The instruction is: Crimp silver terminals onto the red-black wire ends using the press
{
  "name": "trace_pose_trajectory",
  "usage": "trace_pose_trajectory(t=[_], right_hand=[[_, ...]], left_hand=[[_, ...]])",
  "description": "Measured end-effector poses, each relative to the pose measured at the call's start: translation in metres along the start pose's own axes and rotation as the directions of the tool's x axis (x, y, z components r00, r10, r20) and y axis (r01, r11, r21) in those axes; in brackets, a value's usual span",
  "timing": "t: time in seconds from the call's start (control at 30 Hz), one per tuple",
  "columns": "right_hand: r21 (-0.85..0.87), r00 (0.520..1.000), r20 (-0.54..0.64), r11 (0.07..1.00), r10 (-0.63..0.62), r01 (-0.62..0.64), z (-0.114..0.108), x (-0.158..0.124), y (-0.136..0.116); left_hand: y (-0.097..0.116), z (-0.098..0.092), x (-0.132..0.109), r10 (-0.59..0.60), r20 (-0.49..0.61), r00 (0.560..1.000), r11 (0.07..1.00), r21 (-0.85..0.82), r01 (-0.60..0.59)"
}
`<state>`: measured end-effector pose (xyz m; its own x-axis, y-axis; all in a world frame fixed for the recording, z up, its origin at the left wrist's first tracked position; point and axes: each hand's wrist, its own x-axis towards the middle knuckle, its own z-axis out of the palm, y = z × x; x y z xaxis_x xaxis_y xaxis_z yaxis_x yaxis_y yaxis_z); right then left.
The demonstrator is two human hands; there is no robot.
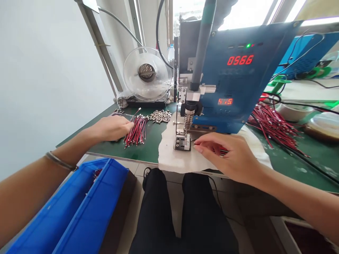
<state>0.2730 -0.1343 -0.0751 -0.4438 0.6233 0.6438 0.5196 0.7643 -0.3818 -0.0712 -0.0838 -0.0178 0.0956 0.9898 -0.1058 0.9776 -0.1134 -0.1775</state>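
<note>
My left hand [115, 127] is closed at the left of the bench, with a thin wire [136, 113] with a pale tip sticking up from its fingers. Right beside those fingers lies a bundle of red and black wires [136, 132] with bare-looking ends. My right hand [225, 151] pinches a wire at the right side of a small black and white fixture [183, 143]; its fingertips hide most of that wire. Under the right palm, more red and black wires [224, 151] show. A spring-wrapped soldering head [189, 118] stands straight above the fixture.
A blue machine [225, 84] with red digits rises behind the fixture. Small metal connectors [160, 116] lie in a pile near a clear reel [147, 74]. More red wires [275, 123] and a round container [324, 127] sit at right. A blue bin [90, 208] stands below the bench's left edge.
</note>
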Motion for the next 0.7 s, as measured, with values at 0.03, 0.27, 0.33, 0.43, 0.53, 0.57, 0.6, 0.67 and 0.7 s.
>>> trace_pose_trajectory(t=[0.03, 0.27, 0.33, 0.43, 0.53, 0.57, 0.6, 0.67, 0.7], right_hand=[[-0.021, 1.000, -0.005, 1.000, -0.004, 0.004, -0.001, -0.001, 0.001], [-0.108, 1.000, -0.001, 0.994, -0.001, 0.001, -0.007, -0.006, 0.009], [-0.146, 1.000, 0.001, 0.989, -0.023, 0.023, -0.008, -0.009, 0.011], [-0.219, 0.999, 0.025, 0.975, -0.041, 0.045, -0.010, -0.015, 0.017], [-0.312, 0.999, 0.029, 0.949, -0.045, 0.052, -0.011, -0.023, 0.032], [-0.349, 0.998, 0.040, 0.936, -0.043, 0.054, -0.012, -0.025, 0.038], [-0.375, 0.999, 0.033, 0.926, -0.042, 0.051, -0.014, -0.027, 0.044], [-0.391, 0.998, 0.028, 0.918, -0.052, 0.059, -0.016, -0.029, 0.057], [-0.384, 0.996, 0.030, 0.919, -0.079, 0.085, -0.018, -0.030, 0.062]], left_hand=[[0.001, -0.002, 0.004, -0.019, 0.033, 0.999, 0.997, 0.069, 0.016], [0.014, -0.001, 0.021, -0.133, 0.070, 0.989, 0.980, 0.156, 0.121], [0.015, 0.001, 0.025, -0.144, 0.066, 0.987, 0.978, 0.160, 0.132], [0.013, 0.003, 0.028, -0.156, 0.041, 0.987, 0.977, 0.155, 0.148], [0.007, 0.002, 0.022, -0.169, -0.005, 0.986, 0.977, 0.134, 0.168], [0.004, 0.002, 0.018, -0.170, -0.022, 0.985, 0.977, 0.124, 0.172], [0.000, 0.001, 0.014, -0.173, -0.041, 0.984, 0.978, 0.113, 0.176], [-0.010, 0.002, 0.004, -0.187, -0.082, 0.979, 0.977, 0.092, 0.194], [-0.015, 0.003, 0.000, -0.200, -0.105, 0.974, 0.975, 0.081, 0.208]])
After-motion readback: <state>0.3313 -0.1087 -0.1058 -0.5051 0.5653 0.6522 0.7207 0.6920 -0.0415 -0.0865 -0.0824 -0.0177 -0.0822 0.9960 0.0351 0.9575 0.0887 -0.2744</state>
